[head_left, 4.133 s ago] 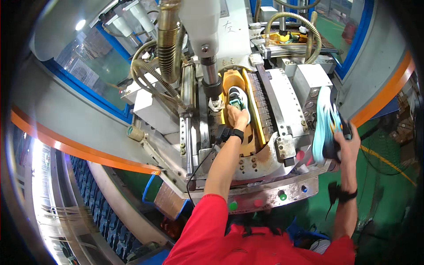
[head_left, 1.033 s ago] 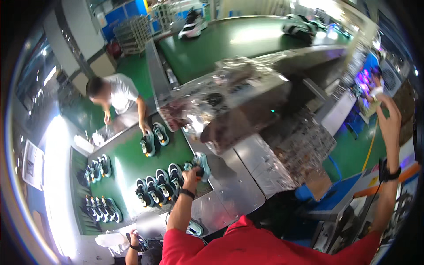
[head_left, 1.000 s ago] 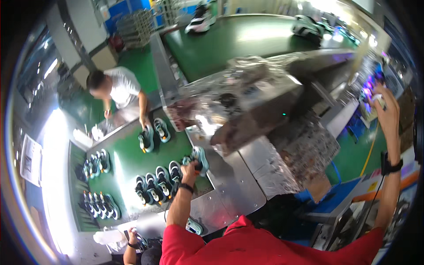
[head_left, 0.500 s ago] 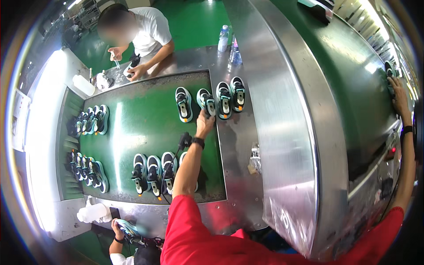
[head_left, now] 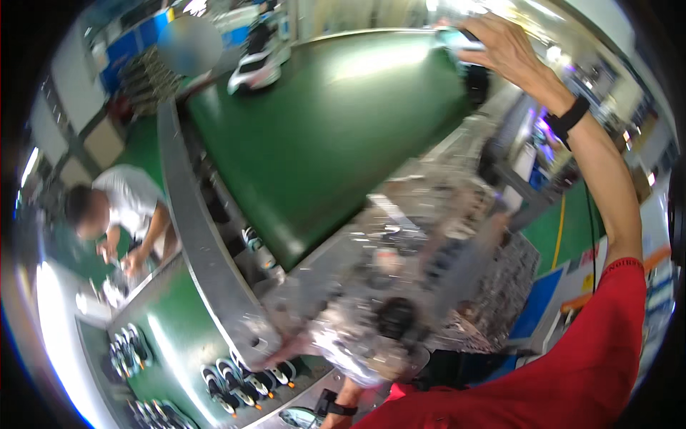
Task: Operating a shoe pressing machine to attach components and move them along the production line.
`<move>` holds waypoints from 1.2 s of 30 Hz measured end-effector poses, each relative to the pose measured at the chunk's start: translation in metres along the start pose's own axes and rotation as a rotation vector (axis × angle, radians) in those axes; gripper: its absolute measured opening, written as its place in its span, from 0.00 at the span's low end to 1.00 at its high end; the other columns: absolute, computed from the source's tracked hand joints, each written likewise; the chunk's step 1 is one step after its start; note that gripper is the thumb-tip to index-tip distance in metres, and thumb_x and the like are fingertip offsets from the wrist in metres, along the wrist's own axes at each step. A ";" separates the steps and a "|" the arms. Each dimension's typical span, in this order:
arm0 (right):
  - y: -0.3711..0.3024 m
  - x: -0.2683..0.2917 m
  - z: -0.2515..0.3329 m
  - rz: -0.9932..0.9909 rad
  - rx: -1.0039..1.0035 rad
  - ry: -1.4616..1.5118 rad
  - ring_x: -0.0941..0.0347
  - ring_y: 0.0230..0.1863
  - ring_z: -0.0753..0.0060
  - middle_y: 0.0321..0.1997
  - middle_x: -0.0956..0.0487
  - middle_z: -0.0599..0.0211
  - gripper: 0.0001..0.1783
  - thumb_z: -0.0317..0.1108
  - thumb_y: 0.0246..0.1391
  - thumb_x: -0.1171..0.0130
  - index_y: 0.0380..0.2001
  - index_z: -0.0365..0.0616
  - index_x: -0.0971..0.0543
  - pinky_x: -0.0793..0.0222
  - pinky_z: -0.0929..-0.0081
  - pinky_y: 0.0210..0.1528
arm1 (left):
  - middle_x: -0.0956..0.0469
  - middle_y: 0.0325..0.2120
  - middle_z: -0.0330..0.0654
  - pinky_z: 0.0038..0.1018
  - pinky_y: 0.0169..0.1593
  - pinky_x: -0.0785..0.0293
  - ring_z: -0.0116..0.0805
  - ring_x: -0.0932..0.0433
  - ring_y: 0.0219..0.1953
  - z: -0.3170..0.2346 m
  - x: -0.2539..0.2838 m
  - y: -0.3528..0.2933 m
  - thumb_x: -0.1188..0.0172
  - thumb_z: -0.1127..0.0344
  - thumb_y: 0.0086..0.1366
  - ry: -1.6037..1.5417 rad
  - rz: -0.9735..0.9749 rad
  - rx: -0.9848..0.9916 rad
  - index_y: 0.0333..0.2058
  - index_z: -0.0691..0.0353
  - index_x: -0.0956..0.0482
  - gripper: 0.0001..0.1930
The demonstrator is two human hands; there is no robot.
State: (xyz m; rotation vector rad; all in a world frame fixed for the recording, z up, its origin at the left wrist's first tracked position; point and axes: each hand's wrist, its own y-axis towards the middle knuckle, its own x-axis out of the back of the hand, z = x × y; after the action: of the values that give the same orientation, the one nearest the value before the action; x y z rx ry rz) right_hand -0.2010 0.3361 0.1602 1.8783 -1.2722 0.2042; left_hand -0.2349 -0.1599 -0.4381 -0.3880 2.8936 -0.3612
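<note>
At the far right end of the raised green belt (head_left: 307, 136), my right hand (head_left: 504, 50) is closed around a blurred shoe (head_left: 451, 37) with white, teal and black parts. My left hand (head_left: 350, 392) is low in the picture, beside crumpled clear plastic (head_left: 343, 343). Motion blur and the plastic hide its fingers, so I cannot tell whether it holds anything. A blurred dark round thing (head_left: 396, 318) sits above it. Part of a teal and white object (head_left: 299, 417) shows beside my left wrist.
A white and dark shoe (head_left: 256, 71) stands on the belt's far left. Another shoe (head_left: 257, 247) lies beside its near corner. Metal rail (head_left: 204, 236) separates it from a lower green belt (head_left: 168, 336) with shoes in rows (head_left: 232, 386). A co-worker (head_left: 132, 207) works at left.
My view has swung right toward the raised belt. My left hand has left the shoe it was touching on the lower surface. My right hand now appears higher, with a shoe.
</note>
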 end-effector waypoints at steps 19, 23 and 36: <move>-0.430 0.474 0.225 -0.434 -1.844 0.715 0.22 0.36 0.70 0.39 0.18 0.55 0.24 0.43 0.56 0.40 0.48 0.33 0.23 0.24 0.72 0.38 | 0.26 0.50 0.53 0.42 0.55 0.28 0.48 0.24 0.50 -0.309 -0.410 -0.105 0.48 0.45 0.66 -0.458 1.116 0.189 0.58 0.66 0.35 0.33; -0.513 0.565 0.337 -0.860 -1.938 0.926 0.26 0.47 0.73 0.54 0.25 0.58 0.39 0.54 0.58 0.44 0.64 0.39 0.40 0.26 0.75 0.44 | 0.27 0.52 0.47 0.37 0.55 0.28 0.41 0.25 0.51 -0.273 -0.520 -0.169 0.51 0.61 0.71 -0.337 1.147 0.099 0.59 0.66 0.35 0.22; -0.686 0.752 0.495 -1.011 -2.319 -0.604 0.27 0.44 0.73 0.45 0.23 0.61 0.37 0.32 0.35 0.31 0.52 0.33 0.30 0.31 0.74 0.50 | 0.25 0.46 0.47 0.26 0.47 0.28 0.29 0.26 0.47 -0.060 -0.839 -0.299 0.40 0.49 0.64 0.557 1.501 -0.119 0.61 0.78 0.41 0.40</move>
State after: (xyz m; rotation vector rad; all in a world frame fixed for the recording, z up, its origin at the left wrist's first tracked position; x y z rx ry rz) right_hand 0.5721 -0.4428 -0.1167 0.1089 -0.0418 -1.6627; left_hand 0.6140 -0.1910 -0.1649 1.9885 2.6853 0.0049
